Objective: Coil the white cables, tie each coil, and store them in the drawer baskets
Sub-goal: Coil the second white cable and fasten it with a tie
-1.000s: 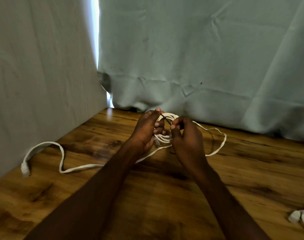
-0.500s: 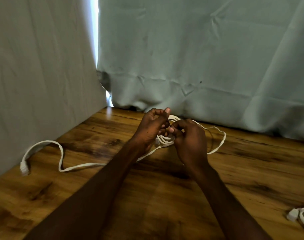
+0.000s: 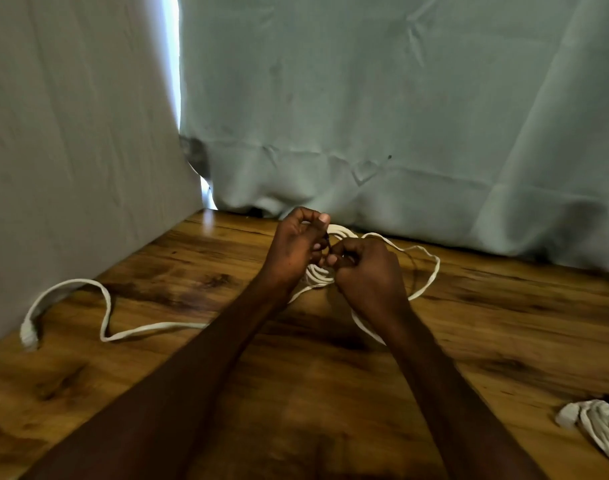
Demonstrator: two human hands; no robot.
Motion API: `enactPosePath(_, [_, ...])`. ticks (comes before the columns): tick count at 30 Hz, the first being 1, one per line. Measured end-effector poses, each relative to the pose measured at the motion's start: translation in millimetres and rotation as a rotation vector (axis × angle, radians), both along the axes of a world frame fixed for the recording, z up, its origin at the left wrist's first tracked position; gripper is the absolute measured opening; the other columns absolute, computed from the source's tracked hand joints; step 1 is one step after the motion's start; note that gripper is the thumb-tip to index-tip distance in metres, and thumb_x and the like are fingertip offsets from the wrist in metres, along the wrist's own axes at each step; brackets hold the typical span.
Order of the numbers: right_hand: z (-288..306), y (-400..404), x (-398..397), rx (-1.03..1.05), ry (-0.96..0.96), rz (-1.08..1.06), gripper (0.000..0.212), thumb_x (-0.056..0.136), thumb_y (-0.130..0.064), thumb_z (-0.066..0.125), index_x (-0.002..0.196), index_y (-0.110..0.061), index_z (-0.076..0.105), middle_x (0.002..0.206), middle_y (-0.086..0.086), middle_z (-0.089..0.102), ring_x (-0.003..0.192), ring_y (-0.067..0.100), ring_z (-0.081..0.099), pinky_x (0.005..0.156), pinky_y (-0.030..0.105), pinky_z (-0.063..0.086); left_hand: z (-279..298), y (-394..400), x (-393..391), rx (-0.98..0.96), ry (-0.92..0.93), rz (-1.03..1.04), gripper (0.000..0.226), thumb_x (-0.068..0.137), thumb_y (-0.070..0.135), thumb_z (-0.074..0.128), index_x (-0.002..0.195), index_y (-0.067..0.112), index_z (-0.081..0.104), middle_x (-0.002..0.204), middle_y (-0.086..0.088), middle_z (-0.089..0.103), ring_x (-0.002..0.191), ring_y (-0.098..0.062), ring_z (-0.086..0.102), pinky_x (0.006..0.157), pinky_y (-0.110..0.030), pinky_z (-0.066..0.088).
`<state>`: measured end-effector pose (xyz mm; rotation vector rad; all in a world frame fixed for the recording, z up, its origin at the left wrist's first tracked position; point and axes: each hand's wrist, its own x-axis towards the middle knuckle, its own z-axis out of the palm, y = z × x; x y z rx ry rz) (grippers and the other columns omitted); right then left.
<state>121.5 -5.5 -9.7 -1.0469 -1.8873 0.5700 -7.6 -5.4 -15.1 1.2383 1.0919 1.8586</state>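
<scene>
Cable end with a white plug [image 3: 28,336] lies at the left edge of the frame on the wooden tabletop [image 3: 503,323], its white cable [image 3: 129,336] snaking right toward the middle. There the left hand [image 3: 294,249] has a curled grip, fingers bent round the small white coil [image 3: 318,275]. Just right of it, the right hand [image 3: 368,275] is pinching what seems to be a thin dark tie at the coil, though blur hides it. Another coiled cable [image 3: 597,427] sits at lower right.
</scene>
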Motion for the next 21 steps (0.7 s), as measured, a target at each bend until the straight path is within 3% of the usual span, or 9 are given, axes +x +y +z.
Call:
enactPosePath(2, [1,-1,-2,-0.025,0.044,0.069,0.017,0.080,-0.015,0.067,0.081,-0.024,0.081,0.071,-0.007,0.074,0.068,0.013,0.066,0.062,0.031,0.049,-3,1,-1,0.009,0.045,0.054,0.013,0.106,0.018,0.053,0.096,0.011,0.050,0.052,0.007,0.046,0.043,-0.005,0.043,0.048,-0.023,0.042])
enactPosePath(5, [7,0,-1,-0.113,0.084,0.138,0.024,0.087,-0.008,0.070,0.072,-0.025,0.078,0.060,-0.013,0.069,0.056,0.000,0.060,0.054,0.018,0.041,-11,2,-4,0.042,0.168,0.126,0.016,0.104,0.026,0.055,0.094,0.015,0.051,0.058,0.006,0.052,0.053,-0.011,0.048,0.054,-0.029,0.042])
enactPosePath(8, [13,0,3,-0.275,0.256,0.221,0.023,0.095,0.002,0.064,0.077,-0.008,0.074,0.042,-0.013,0.056,0.038,-0.003,0.047,0.046,0.010,0.034,-14,1,-5,0.044,0.306,0.190,0.023,0.101,0.035,0.054,0.094,0.014,0.050,0.065,0.005,0.053,0.061,-0.013,0.048,0.059,-0.036,0.040])
enactPosePath(11, [18,0,7,-0.366,0.409,0.241,0.020,0.099,-0.002,0.061,0.083,0.004,0.072,0.041,-0.008,0.049,0.038,0.002,0.039,0.047,0.018,0.034,-11,-3,-3,0.050,0.391,0.202,0.024,0.101,0.037,0.053,0.093,0.014,0.049,0.068,-0.003,0.054,0.062,-0.014,0.047,0.058,-0.042,0.042])
enactPosePath(14, [20,2,10,-0.449,0.542,0.281,0.025,0.102,-0.006,0.058,0.079,-0.002,0.068,0.045,-0.005,0.044,0.044,0.008,0.036,0.050,0.024,0.032,-4,-8,-1,0.073,0.494,0.201,0.024,0.104,0.031,0.051,0.093,0.010,0.048,0.065,-0.009,0.051,0.056,-0.013,0.041,0.055,-0.039,0.036])
enactPosePath(18, [24,-1,8,-0.547,0.728,0.282,0.025,0.100,-0.008,0.057,0.077,-0.008,0.065,0.048,-0.005,0.045,0.048,0.010,0.038,0.047,0.025,0.034,1,-12,-2,0.078,0.580,0.123,0.023,0.106,0.030,0.050,0.091,0.013,0.046,0.068,-0.007,0.050,0.064,-0.015,0.044,0.059,-0.046,0.042])
enactPosePath(21, [24,3,13,-0.283,0.554,0.039,0.027,0.098,-0.016,0.059,0.072,-0.012,0.066,0.054,-0.003,0.056,0.052,0.014,0.052,0.055,0.029,0.044,0,-16,-2,0.045,0.646,0.041,0.022,0.105,0.027,0.051,0.088,0.015,0.046,0.069,0.003,0.050,0.065,-0.011,0.046,0.061,-0.042,0.042])
